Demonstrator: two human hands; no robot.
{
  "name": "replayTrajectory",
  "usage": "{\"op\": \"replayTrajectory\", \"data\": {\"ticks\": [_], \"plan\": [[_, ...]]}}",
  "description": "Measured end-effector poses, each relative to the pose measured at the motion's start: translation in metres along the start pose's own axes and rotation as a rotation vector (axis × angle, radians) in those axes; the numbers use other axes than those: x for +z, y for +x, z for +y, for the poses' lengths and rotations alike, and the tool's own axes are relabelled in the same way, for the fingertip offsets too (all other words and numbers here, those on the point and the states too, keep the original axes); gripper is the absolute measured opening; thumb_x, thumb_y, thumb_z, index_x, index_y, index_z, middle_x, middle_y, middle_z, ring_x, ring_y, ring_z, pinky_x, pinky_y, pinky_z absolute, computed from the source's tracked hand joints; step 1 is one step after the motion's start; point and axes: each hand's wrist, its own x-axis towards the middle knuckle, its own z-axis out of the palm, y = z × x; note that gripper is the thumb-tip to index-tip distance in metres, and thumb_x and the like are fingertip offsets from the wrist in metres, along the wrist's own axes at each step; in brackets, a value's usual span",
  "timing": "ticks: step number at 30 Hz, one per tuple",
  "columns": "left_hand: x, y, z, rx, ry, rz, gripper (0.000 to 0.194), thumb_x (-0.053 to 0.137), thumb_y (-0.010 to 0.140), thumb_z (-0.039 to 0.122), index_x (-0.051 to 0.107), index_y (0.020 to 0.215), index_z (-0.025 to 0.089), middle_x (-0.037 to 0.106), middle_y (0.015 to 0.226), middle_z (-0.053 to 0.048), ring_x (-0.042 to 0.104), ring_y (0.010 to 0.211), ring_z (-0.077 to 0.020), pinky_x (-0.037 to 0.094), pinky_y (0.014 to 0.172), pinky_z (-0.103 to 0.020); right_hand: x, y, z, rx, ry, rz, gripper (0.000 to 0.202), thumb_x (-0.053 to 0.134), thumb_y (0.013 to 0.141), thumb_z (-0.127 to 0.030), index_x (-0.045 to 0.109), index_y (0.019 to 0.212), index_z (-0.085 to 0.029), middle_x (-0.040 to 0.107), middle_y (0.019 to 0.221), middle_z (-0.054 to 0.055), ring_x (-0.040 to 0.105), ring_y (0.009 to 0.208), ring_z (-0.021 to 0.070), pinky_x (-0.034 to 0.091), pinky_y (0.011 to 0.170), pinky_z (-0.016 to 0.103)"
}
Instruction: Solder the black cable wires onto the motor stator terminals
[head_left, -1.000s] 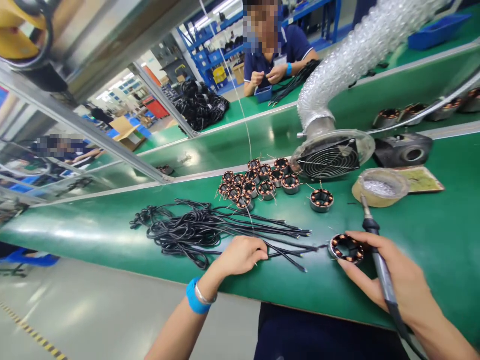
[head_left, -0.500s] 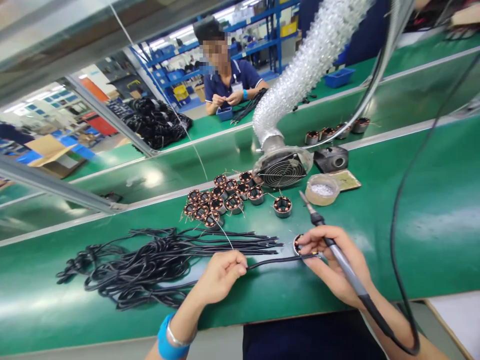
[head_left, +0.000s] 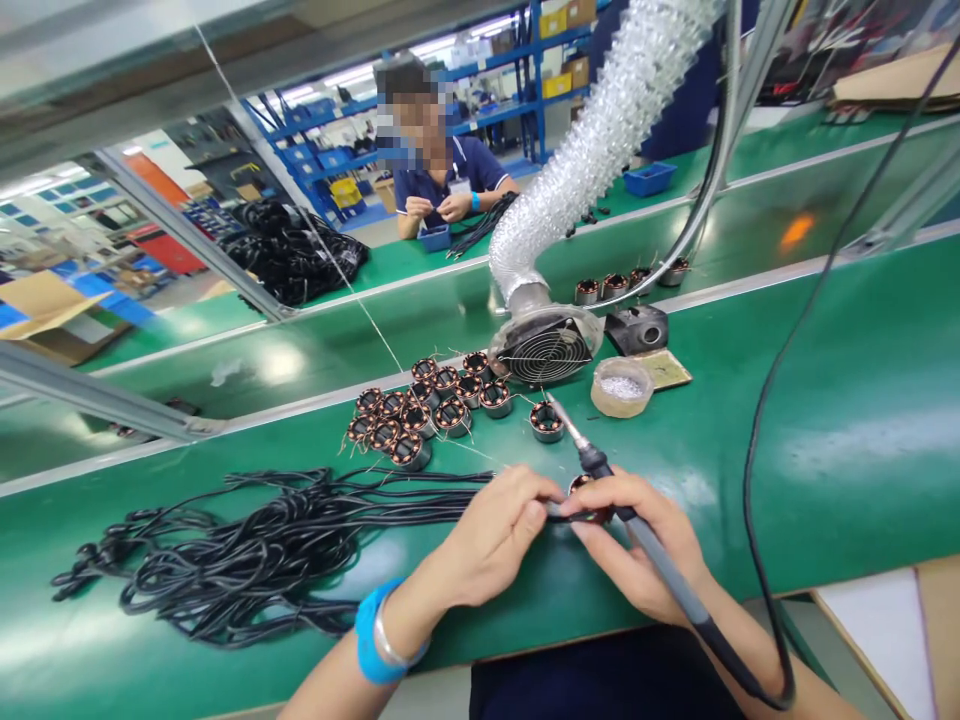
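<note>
My left hand (head_left: 495, 535) pinches a black cable (head_left: 556, 510) close to its end. My right hand (head_left: 649, 555) holds a soldering iron (head_left: 592, 458) across the palm, its tip pointing up and left, while the thumb and fingertips close on the same cable end. Partly hidden behind these fingers is a copper-wound motor stator (head_left: 580, 484); I cannot tell if it is gripped. Another stator (head_left: 546, 424) stands just beyond the iron's tip. To the left lies a tangled bundle of black cables (head_left: 262, 550), its right ends running behind my left hand.
Several stators (head_left: 409, 452) cluster at the back of the green bench (head_left: 840, 440). A fume fan (head_left: 546, 352) with a silver duct (head_left: 585, 150) stands behind, beside a tub of silvery bits (head_left: 622, 388) and an iron stand (head_left: 637, 330). The iron's cord loops at right. A co-worker (head_left: 442, 185) sits opposite.
My left hand has slid right along the cable to meet my right hand, hiding most of the length between them. The view has shifted slightly. The iron stays in my right hand.
</note>
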Motion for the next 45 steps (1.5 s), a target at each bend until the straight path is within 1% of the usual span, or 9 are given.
{"op": "replayTrajectory", "data": {"ticks": [3,6,13,22,28,33,36,40,45], "plan": [[0.008,0.013,0.001,-0.011,-0.289,-0.183,0.042,0.029,0.101,0.052,0.053,0.108,0.018,0.057,0.078,-0.001,0.055,0.07,-0.0147,0.045,0.069,-0.026,0.001,0.005,0.0,-0.027,-0.062,0.01,0.025,0.064,0.084,-0.012,0.063,0.104,-0.028,0.071,0.088,0.0,0.064,0.071,0.0147,0.056,0.066,0.028],[0.012,0.017,-0.003,-0.087,-0.282,-0.179,0.039,0.034,0.1,0.051,0.05,0.088,0.018,0.042,0.06,0.006,0.04,0.053,-0.0102,0.035,0.055,-0.022,-0.001,0.005,0.002,0.104,-0.053,0.098,0.026,0.067,0.083,-0.018,0.06,0.107,-0.026,0.069,0.09,0.001,0.063,0.067,0.0129,0.057,0.063,0.026],[0.015,0.013,-0.006,-0.144,-0.234,-0.215,0.034,0.041,0.1,0.041,0.052,0.077,0.018,0.058,0.065,0.002,0.048,0.058,-0.0097,0.037,0.061,-0.022,0.006,0.006,0.002,0.197,0.118,0.034,0.018,0.064,0.087,-0.02,0.057,0.103,-0.023,0.068,0.079,0.0,0.065,0.063,0.0117,0.057,0.059,0.022],[0.041,0.012,-0.015,-0.195,-0.637,0.177,0.038,0.048,0.094,0.057,0.048,0.088,0.019,0.038,0.058,0.008,0.033,0.052,-0.0084,0.029,0.052,-0.021,0.035,-0.002,0.003,0.137,-0.121,0.308,0.019,0.067,0.087,-0.02,0.058,0.102,-0.025,0.069,0.078,-0.001,0.068,0.064,0.0136,0.06,0.06,0.024],[0.041,0.017,-0.016,-0.302,-0.925,0.143,0.046,0.055,0.086,0.066,0.038,0.085,0.023,0.02,0.055,0.012,0.013,0.045,-0.0068,0.014,0.041,-0.018,0.05,-0.006,0.002,0.074,-0.224,0.44,0.023,0.073,0.086,-0.021,0.058,0.103,-0.026,0.071,0.079,-0.001,0.07,0.064,0.0163,0.061,0.059,0.027],[0.024,0.016,-0.016,-0.326,-0.667,0.115,0.037,0.046,0.094,0.056,0.04,0.081,0.021,0.031,0.062,0.008,0.024,0.051,-0.0083,0.023,0.046,-0.019,0.043,-0.004,0.001,-0.153,-0.31,0.272,0.028,0.068,0.083,-0.008,0.059,0.102,-0.027,0.071,0.078,0.0,0.069,0.069,0.0196,0.06,0.066,0.036],[0.012,0.015,-0.012,-0.248,-0.293,0.022,0.027,0.041,0.098,0.038,0.047,0.079,0.019,0.047,0.074,0.002,0.043,0.068,-0.0122,0.039,0.066,-0.024,0.032,0.007,-0.003,-0.198,-0.278,0.124,0.034,0.068,0.081,-0.009,0.057,0.109,-0.025,0.072,0.091,0.005,0.067,0.079,0.0217,0.058,0.069,0.039],[0.01,0.015,-0.007,-0.136,-0.157,-0.057,0.015,0.04,0.093,0.019,0.053,0.086,0.019,0.059,0.089,-0.002,0.055,0.091,-0.0177,0.042,0.086,-0.03,0.016,0.03,-0.008,-0.301,-0.186,-0.148,0.032,0.058,0.087,-0.007,0.057,0.113,-0.026,0.07,0.088,0.002,0.065,0.076,0.018,0.055,0.066,0.033],[0.01,0.016,-0.011,-0.243,-0.196,-0.017,0.02,0.043,0.097,0.034,0.05,0.083,0.02,0.054,0.072,0.003,0.05,0.07,-0.0142,0.04,0.068,-0.026,-0.003,0.047,0.005,-0.189,-0.245,-0.229,0.026,0.054,0.089,-0.008,0.06,0.108,-0.024,0.067,0.081,0.0,0.061,0.067,0.0139,0.052,0.062,0.027]]}}
